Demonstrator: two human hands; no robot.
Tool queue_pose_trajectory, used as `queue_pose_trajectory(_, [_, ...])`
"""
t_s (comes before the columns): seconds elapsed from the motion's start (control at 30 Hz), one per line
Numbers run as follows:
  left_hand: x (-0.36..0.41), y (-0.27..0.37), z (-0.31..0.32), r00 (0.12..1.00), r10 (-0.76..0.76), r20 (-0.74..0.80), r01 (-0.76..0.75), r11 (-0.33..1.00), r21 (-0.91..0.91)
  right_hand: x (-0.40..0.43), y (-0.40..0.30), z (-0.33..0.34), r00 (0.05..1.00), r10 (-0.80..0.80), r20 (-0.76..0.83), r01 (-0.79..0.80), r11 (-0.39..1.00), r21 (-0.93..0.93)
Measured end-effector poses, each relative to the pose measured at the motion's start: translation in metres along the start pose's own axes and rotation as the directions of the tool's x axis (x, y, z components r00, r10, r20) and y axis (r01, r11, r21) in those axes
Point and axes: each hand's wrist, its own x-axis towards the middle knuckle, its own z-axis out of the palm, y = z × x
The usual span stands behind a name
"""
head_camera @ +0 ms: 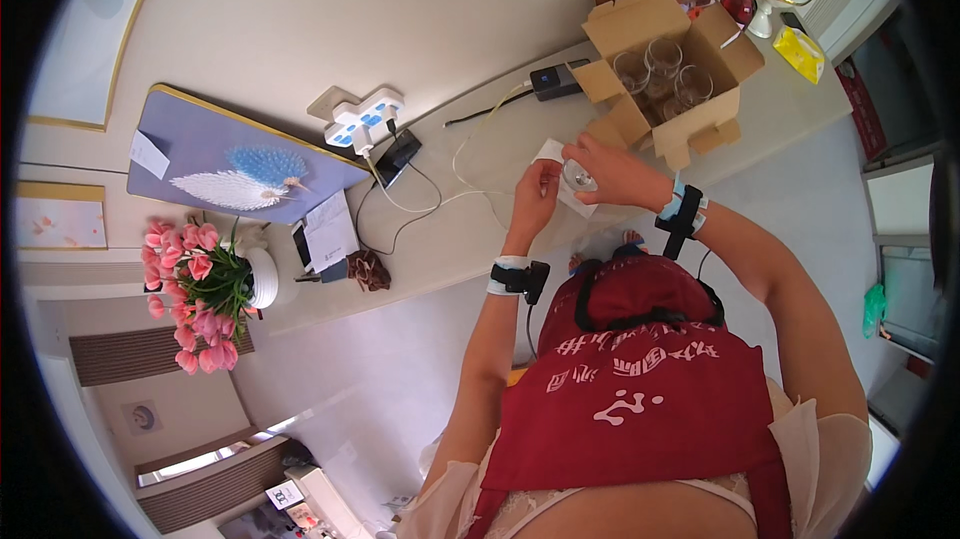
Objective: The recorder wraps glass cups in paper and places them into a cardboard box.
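My right hand (619, 175) is closed around a small clear drinking glass (577, 176), tilted so that one round end faces up. Close against it on the left, my left hand (538, 197) has its fingers curled together. Whether those fingers grip the glass or the paper is hidden. A white sheet of paper or tissue (551, 150) lies beneath both hands at the counter's front edge. Just beyond my right hand stands an open cardboard box (701, 117) with its flaps folded out. Several clear glasses (663, 58) stand inside it.
On the long counter (420, 261) lie a black power bank (556, 81), loose cables and a phone (397, 158) beneath a white power strip (365, 118). A vase of pink tulips (262, 278) stands left. A wine bottle (740, 2) and yellow tissue pack (799, 55) are beyond the box.
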Motion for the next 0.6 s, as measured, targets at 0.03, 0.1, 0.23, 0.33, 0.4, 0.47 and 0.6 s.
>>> queue_pose_trajectory(0.03, [0.0, 0.001, 0.002, 1.0, -0.004, 0.004, 0.004, 1.0, -0.01, 0.0, 0.002, 0.001, 1.0, 0.004, 0.001, -0.004, 1.0, 0.024])
queue_pose_trajectory(0.1, [-0.001, 0.0, 0.003, 1.0, -0.007, 0.005, 0.007, 1.0, -0.016, 0.0, 0.001, 0.0, 1.0, 0.005, 0.001, -0.005, 0.999, 0.048])
queue_pose_trajectory(0.23, [0.003, -0.007, 0.006, 0.999, 0.031, 0.022, -0.033, 0.997, 0.071, 0.002, -0.001, -0.003, 1.0, 0.007, 0.011, -0.008, 0.998, 0.062])
queue_pose_trajectory(0.33, [0.007, -0.014, 0.006, 0.996, 0.08, 0.035, -0.086, 0.97, 0.229, 0.002, -0.001, -0.005, 1.0, 0.002, 0.006, -0.003, 0.998, 0.064])
queue_pose_trajectory(0.4, [0.009, -0.022, 0.006, 0.992, 0.11, 0.068, -0.126, 0.937, 0.327, 0.001, 0.004, -0.005, 1.0, 0.006, 0.008, -0.007, 0.997, 0.071])
queue_pose_trajectory(0.47, [0.009, -0.028, 0.009, 0.97, 0.223, 0.098, -0.244, 0.891, 0.383, -0.003, 0.016, -0.003, 0.989, -0.043, -0.141, 0.068, 0.982, 0.178])
queue_pose_trajectory(0.6, [0.008, -0.021, 0.013, 0.978, 0.191, 0.085, -0.209, 0.898, 0.388, -0.018, 0.009, -0.03, 0.981, 0.041, -0.19, 0.013, 0.962, 0.274])
